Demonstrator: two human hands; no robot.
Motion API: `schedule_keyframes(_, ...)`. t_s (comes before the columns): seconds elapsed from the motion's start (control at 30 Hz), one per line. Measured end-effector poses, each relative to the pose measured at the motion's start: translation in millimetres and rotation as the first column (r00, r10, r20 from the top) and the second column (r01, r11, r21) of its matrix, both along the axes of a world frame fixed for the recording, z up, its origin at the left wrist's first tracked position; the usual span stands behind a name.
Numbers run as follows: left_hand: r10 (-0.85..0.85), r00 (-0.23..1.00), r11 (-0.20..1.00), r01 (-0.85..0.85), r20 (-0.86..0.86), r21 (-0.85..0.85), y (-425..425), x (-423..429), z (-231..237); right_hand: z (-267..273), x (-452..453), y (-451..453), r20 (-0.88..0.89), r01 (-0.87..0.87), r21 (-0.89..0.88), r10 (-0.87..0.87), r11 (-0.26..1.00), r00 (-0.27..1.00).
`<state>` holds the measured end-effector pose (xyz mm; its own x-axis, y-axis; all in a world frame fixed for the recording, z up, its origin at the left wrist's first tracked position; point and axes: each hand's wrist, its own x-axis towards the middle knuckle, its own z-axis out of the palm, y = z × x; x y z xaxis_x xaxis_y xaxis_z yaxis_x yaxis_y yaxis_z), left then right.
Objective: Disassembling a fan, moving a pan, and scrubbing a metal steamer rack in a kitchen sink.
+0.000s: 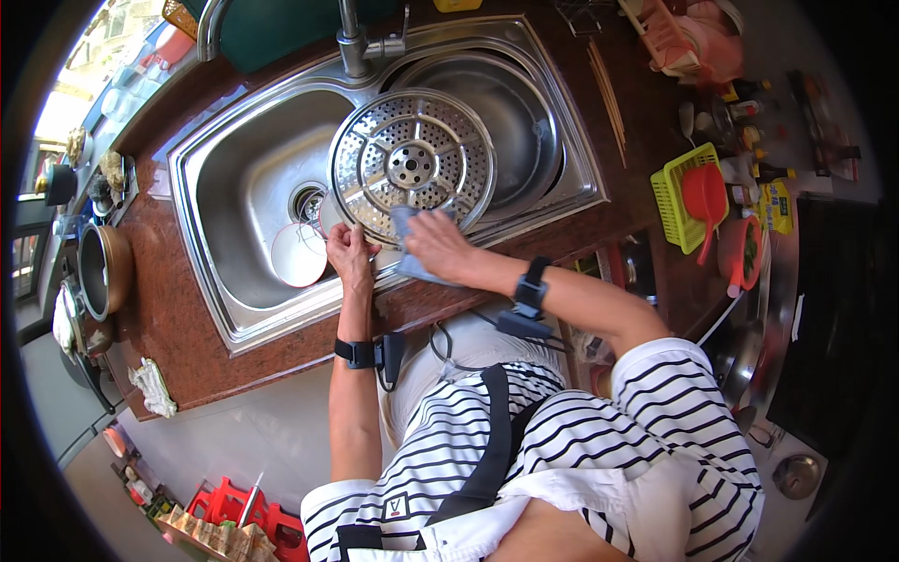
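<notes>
A round perforated metal steamer plate [453, 144] is held over the divider of a double-bowl steel sink [239, 183]. My left hand [350, 251] grips its near-left rim. Under my right hand [437, 242] is a blue-grey cloth [421, 270], pressed against the plate's near edge; part of the cloth hangs below the hand. Behind the plate, a large steel basin [520, 119] fills the right bowl. In the left bowl, a white bowl with a red rim [298, 256] lies near the drain [307, 201], with another one partly hidden by the plate.
A chrome faucet [353, 42] stands at the sink's back. Wooden chopsticks [607, 102] lie on the right counter, near a yellow-green basket [678, 204] with a red ladle [704, 193]. At the left stands a pot [105, 272]; a white rag [152, 386] hangs over the counter edge.
</notes>
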<state>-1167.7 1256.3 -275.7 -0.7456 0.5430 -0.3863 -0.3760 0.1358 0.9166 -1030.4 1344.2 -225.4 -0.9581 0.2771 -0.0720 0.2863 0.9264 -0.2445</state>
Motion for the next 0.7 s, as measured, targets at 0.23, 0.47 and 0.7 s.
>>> schedule_keyframes(0.23,0.015,1.0,1.0,-0.015,0.007,0.001,-2,0,-2,2,9,7,-0.038,-0.004,-0.072,0.002,0.997,0.999)
schedule_keyframes(0.47,-0.061,0.998,0.998,0.062,-0.01,0.025,-1,-1,0,19,65,59,0.042,0.098,-0.007,-0.098,0.995,0.994)
schedule_keyframes(0.7,-0.052,0.999,0.999,0.051,-0.011,-0.019,-2,-2,-1,22,86,86,0.072,0.402,-0.646,-0.473,0.649,0.878)
